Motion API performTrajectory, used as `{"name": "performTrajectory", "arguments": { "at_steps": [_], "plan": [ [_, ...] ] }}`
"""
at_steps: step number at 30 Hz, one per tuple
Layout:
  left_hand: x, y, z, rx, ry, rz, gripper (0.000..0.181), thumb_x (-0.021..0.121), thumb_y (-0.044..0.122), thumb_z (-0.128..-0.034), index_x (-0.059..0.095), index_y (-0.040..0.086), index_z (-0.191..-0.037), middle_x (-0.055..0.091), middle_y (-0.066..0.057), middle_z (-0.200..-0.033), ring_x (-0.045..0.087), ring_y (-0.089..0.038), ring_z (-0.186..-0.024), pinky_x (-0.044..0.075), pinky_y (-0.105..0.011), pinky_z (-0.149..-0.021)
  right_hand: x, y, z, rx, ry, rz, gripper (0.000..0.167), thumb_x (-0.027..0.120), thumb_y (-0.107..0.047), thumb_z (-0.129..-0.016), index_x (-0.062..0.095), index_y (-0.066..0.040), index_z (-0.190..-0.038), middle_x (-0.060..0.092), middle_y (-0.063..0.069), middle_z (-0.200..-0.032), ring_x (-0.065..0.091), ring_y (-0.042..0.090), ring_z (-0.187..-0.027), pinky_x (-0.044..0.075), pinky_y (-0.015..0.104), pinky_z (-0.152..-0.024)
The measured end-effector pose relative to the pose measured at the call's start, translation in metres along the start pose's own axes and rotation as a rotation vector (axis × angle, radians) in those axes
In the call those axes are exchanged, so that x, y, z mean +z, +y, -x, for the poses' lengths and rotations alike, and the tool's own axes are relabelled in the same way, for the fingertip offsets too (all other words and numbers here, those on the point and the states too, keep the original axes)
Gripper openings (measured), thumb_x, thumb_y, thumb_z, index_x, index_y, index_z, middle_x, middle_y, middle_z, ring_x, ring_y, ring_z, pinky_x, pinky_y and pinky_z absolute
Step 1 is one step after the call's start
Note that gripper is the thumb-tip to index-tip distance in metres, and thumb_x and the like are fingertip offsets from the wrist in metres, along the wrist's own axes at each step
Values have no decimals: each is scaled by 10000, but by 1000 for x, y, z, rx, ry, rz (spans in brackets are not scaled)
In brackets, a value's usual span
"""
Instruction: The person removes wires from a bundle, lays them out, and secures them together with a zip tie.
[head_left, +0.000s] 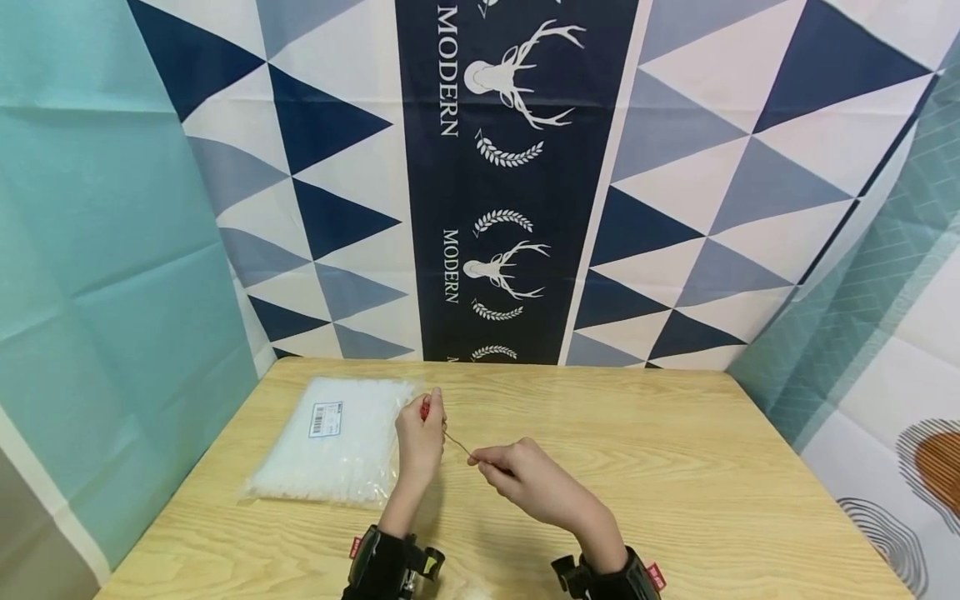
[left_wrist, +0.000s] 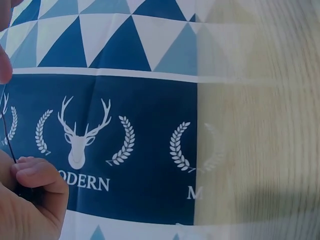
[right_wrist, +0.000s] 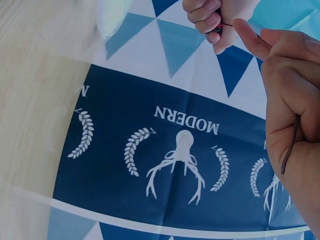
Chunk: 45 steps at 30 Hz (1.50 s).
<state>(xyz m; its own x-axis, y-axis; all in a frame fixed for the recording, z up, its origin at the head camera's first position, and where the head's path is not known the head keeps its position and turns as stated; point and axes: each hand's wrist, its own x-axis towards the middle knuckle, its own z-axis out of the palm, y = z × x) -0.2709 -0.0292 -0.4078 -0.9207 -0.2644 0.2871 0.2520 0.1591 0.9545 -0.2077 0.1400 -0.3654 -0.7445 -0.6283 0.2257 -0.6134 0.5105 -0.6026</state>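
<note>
My left hand (head_left: 420,443) holds a small red thing (head_left: 425,409), mostly hidden inside curled fingers; its kind cannot be made out. A thin brown cord (head_left: 457,443) runs from that fist to my right hand (head_left: 536,485), whose thumb and index finger pinch it. In the left wrist view the cord (left_wrist: 7,131) looks dark and leaves the left fist beside the thumb. From the palm side of the right hand, in the right wrist view, a loose length of cord (right_wrist: 290,146) hangs toward the wrist.
A clear plastic bag of white material with a barcode label (head_left: 326,419) lies flat on the wooden table (head_left: 675,483), left of the left hand. Patterned cloth (head_left: 517,183) hangs behind the table's far edge and along both sides. Both wrists wear black camera straps.
</note>
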Motion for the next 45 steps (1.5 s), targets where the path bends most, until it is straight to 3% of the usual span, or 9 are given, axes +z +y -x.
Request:
{"name": "performTrajectory", "arguments": {
  "at_steps": [12,17,20,26,28,32,35,40,45],
  "plan": [
    [-3,9,4,59,33,-66,409,471,214,-1017,534,31,-658,462,13,-546,400,-48,-473,308,-192,-441,-2,-10,4,21,-26,35,250,477,-105,-997,688,-56,-1123,499,-52,-568,270,-43,-433,306,137,-492],
    [3,15,16,109,-58,-96,394,482,299,-1016,538,59,-709,416,28,-579,334,-28,-475,273,-183,-444,-4,0,10,98,-76,-49,202,543,-226,-987,656,-83,-1074,599,20,-585,449,-5,-444,416,172,-529],
    [11,19,25,174,-140,-141,361,517,355,-993,602,101,-751,444,28,-573,330,-21,-473,273,-177,-441,-1,7,8,118,-81,-109,234,571,-278,-972,630,-68,-1059,673,43,-721,583,63,-541,472,193,-548],
    [23,26,35,297,-267,-239,245,570,405,-957,700,200,-919,659,17,-790,539,-65,-653,424,-186,-566,6,15,-4,196,116,-121,199,431,-121,-1013,610,-66,-1081,627,39,-836,537,83,-693,449,218,-617],
    [24,28,34,287,-276,-241,215,584,403,-949,650,199,-930,593,22,-741,495,-64,-621,387,-179,-551,7,16,-6,240,182,-127,255,406,-147,-1029,623,-62,-1133,649,55,-914,536,93,-743,447,223,-645],
    [20,31,31,212,-297,-177,283,618,415,-925,503,161,-878,382,28,-621,326,-54,-513,282,-190,-491,12,15,-11,279,290,-110,266,461,-244,-1025,674,-110,-1110,591,-12,-760,465,44,-641,394,194,-600],
    [16,33,28,190,-292,-153,333,638,421,-910,464,142,-855,352,36,-611,308,-46,-509,270,-189,-491,15,13,-13,273,321,-111,241,461,-236,-1024,676,-125,-1022,378,-55,-581,302,29,-494,296,183,-504],
    [13,34,25,177,-287,-149,346,585,408,-948,437,114,-844,355,42,-599,331,-44,-507,278,-175,-479,16,12,-14,205,269,-141,283,380,-200,-1048,636,-85,-1073,310,-58,-553,230,16,-459,255,184,-472],
    [10,32,24,49,-355,93,378,541,391,-977,439,46,-862,423,18,-582,379,-47,-465,329,-163,-434,15,10,-12,119,217,-138,307,357,-211,-1055,611,-70,-955,382,-37,-633,295,12,-546,311,191,-538]
  ]
}}
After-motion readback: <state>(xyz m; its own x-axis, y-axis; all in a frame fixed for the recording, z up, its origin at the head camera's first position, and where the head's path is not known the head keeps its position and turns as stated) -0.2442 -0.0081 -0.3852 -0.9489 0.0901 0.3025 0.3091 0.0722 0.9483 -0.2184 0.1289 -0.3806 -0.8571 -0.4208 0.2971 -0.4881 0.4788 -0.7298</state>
